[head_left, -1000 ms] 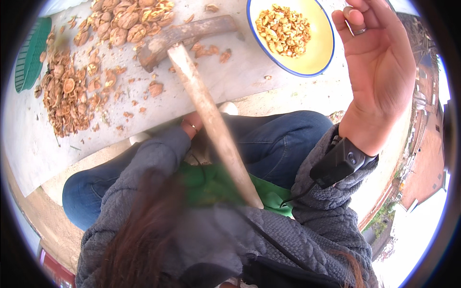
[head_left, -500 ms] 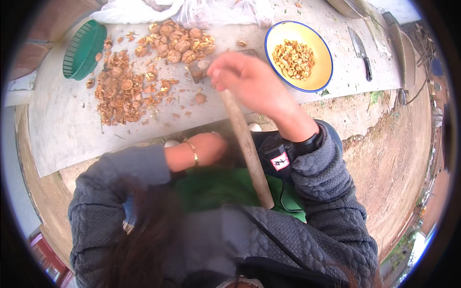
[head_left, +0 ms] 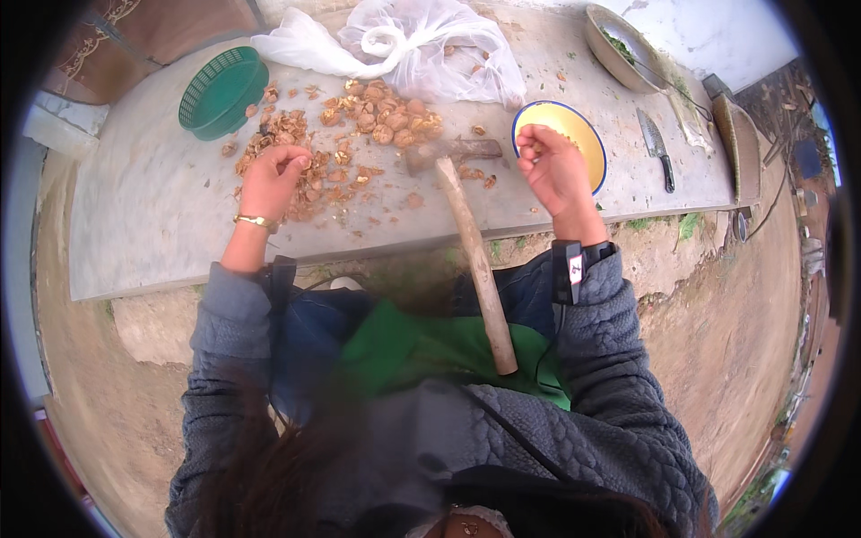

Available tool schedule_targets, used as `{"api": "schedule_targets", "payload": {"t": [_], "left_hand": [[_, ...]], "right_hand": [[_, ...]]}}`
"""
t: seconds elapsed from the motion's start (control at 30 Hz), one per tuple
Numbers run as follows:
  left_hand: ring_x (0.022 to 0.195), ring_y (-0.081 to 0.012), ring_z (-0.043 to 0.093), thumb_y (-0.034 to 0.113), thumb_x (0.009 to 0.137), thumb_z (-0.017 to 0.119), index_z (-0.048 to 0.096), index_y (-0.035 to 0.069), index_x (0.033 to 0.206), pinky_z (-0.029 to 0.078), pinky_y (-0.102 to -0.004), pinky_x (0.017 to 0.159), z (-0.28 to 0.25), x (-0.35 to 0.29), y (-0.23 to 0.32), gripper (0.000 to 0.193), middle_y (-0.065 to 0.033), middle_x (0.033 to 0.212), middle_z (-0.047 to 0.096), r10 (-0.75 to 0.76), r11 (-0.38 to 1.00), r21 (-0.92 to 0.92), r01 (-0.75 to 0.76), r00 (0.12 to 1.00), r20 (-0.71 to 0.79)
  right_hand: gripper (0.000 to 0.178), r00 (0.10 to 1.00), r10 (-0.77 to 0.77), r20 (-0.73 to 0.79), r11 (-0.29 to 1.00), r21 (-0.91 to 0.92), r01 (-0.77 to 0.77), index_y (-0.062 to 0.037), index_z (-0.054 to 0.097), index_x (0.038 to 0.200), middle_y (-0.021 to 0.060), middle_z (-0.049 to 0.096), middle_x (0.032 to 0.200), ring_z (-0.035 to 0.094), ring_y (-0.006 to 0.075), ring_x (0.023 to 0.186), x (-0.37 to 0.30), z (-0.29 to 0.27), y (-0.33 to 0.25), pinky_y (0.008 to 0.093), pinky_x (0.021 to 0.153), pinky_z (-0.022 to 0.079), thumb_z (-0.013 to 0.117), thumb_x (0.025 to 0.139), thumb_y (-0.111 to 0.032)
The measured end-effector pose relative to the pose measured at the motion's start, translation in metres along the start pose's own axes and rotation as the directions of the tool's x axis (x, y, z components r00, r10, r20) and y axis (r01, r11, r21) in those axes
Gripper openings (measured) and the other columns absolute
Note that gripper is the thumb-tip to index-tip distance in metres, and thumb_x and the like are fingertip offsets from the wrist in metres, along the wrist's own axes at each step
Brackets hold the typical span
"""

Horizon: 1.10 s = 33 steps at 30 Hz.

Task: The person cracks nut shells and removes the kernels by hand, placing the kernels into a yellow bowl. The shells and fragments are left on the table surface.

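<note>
Left hand [head_left: 272, 184], pinched, had moved to eleven o'clock, right hand [head_left: 556, 175], curled, to one, contents unclear; walnut shells [head_left: 282, 127] looked light, brittle, best edge-pinched.

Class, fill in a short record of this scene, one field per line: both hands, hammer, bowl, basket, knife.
Left hand: by the shell pile, curled; any held item unclear
Right hand: partly hiding the bowl, curled; any held item unclear
Hammer: head on the slab, handle reaching over the green cloth
Bowl: yellow inside, blue rim
Basket: green, left of the walnuts
Knife: right of the bowl, dark handle
</note>
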<state>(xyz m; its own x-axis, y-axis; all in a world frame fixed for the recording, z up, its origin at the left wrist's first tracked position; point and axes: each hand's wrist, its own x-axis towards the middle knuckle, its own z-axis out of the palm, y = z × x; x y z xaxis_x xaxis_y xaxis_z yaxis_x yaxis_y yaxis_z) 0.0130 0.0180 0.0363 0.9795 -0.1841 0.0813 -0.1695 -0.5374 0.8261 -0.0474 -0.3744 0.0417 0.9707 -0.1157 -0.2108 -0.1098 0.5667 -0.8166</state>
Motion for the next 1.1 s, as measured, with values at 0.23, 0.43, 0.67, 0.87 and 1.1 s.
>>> {"api": "schedule_targets", "payload": {"t": [0.23,0.43,0.67,0.87,1.1], "left_hand": [[0.078,-0.0234,0.066,0.015,0.085,0.066,0.069,0.008,0.099,0.053,-0.0358,0.071,0.032,0.028,-0.07,0.016,-0.0095,0.084,0.07,-0.002,0.963,0.269,0.009,1.0,-0.025],[0.095,-0.0342,0.062,0.03,0.083,0.069,0.066,0.01,0.108,0.051,-0.0432,0.082,0.062,0.039,-0.063,0.032,-0.0152,0.103,0.062,-0.029,0.892,0.451,0.026,1.0,0.001],[0.087,-0.0283,0.064,0.02,0.076,0.076,0.063,0.01,0.094,0.05,-0.0407,0.076,0.073,0.036,-0.078,0.025,-0.0098,0.091,0.063,0.059,0.947,0.317,-0.058,0.998,0.006],[0.069,-0.0168,0.062,0.01,0.075,0.078,0.066,0.005,0.091,0.051,-0.0301,0.065,0.088,0.034,-0.082,0.02,-0.0056,0.081,0.063,0.078,0.985,0.158,-0.068,0.995,-0.062],[0.078,-0.0221,0.066,0.015,0.071,0.079,0.073,0.008,0.084,0.051,-0.0342,0.072,0.085,0.029,-0.083,0.016,-0.0066,0.083,0.066,0.02,0.996,0.084,-0.008,0.989,-0.144]], "right_hand": [[0.016,0.717,-0.691,-0.087,-0.057,-0.983,-0.174,-0.0067,0.065,0.095,0.0136,0.068,0.097,0.062,0.0361,0.09,0.039,-0.042,0.007,0.0418,0.082,0.049,0.055,0.086,-0.014],[0.019,0.972,-0.112,0.207,-0.159,-0.969,0.188,-0.0037,0.062,0.09,0.0186,0.068,0.086,0.064,0.0413,0.078,-0.01,0.035,0.055,0.0487,0.072,0.051,0.058,0.087,-0.022],[0.022,0.871,0.466,-0.158,0.532,-0.737,-0.418,-0.0027,0.054,0.093,0.0099,0.062,0.072,0.062,0.022,0.059,-0.031,0.016,0.104,0.0329,0.055,0.051,0.062,0.093,-0.023],[0.021,0.87,0.477,-0.121,0.767,-0.427,-0.48,-0.0048,0.051,0.091,0.0038,0.054,0.068,0.053,0.014,0.051,-0.042,0.043,0.103,0.0285,0.049,0.047,0.065,0.092,-0.021],[0.037,0.981,0.118,0.156,0.425,-0.9,0.092,0.0021,0.052,0.111,0.0161,0.061,0.08,0.061,0.0299,0.067,-0.032,0.095,0.099,0.0387,0.062,0.049,0.066,0.084,-0.018]]}}
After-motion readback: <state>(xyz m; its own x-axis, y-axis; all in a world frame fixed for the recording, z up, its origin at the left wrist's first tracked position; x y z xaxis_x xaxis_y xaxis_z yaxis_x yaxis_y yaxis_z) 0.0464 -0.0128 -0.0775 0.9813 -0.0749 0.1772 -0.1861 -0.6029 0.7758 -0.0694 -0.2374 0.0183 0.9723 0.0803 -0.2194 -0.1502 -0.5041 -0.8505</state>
